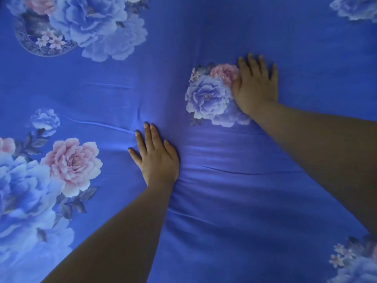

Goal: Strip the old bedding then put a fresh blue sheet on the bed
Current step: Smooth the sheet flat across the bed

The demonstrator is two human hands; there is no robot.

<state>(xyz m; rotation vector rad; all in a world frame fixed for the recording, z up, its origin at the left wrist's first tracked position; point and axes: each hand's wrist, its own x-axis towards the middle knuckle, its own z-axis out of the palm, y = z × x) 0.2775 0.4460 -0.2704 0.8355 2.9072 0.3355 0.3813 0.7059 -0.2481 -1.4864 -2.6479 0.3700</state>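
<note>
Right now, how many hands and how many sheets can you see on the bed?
Hands: 2, the left hand and the right hand, both flat on the fabric
Blue flowered sheet: 1
Total: 3

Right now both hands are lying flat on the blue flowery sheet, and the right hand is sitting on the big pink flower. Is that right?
Not quite. In the head view both hands are flat on the blue sheet, but the right hand rests beside the small blue-and-pink flower cluster, covering its edge. The big pink flower lies apart, beyond the left hand.
</note>
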